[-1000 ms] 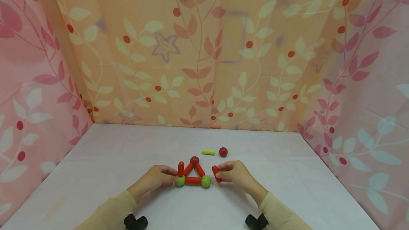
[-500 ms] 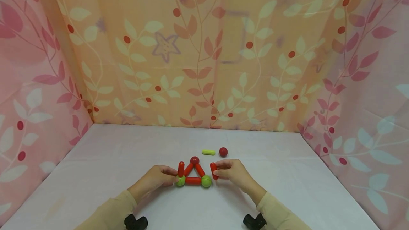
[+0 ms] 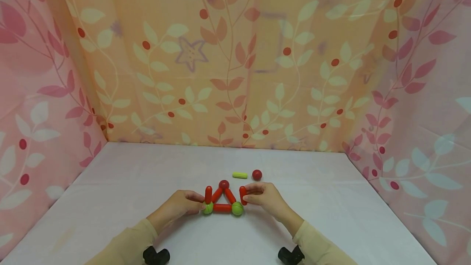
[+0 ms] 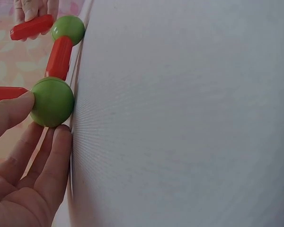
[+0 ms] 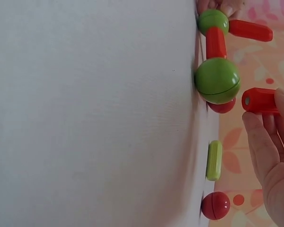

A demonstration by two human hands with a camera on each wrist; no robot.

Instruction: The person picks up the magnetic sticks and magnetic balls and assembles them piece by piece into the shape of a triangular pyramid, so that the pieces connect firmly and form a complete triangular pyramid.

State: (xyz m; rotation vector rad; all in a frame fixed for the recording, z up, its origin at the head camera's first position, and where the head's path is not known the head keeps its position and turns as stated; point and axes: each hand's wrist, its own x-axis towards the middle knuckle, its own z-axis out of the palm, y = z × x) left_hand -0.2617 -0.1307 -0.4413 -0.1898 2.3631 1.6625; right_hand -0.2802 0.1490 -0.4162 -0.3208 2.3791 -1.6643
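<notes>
On the table stands a triangle of red building rods and balls: a red ball (image 3: 224, 184) at the back, a left green ball (image 3: 208, 209) and a right green ball (image 3: 237, 208) in front. Another red rod (image 3: 208, 194) rises upright from the left green ball. My left hand (image 3: 180, 203) pinches that ball between thumb and fingers. My right hand (image 3: 269, 200) pinches a loose red rod (image 5: 260, 100) roughly upright. Its lower end, with a small grey disc, is just above the right green ball, a narrow gap between them in the right wrist view.
Behind the triangle lie a yellow-green rod (image 3: 240, 175) and a loose red ball (image 3: 257, 175). The white tabletop (image 3: 147, 162) is enclosed by patterned cloth (image 3: 228, 93) at the back and sides.
My right hand has moved left and slightly away from me, bringing the red rod from beside the right green ball to above it. The left hand stays in place.
</notes>
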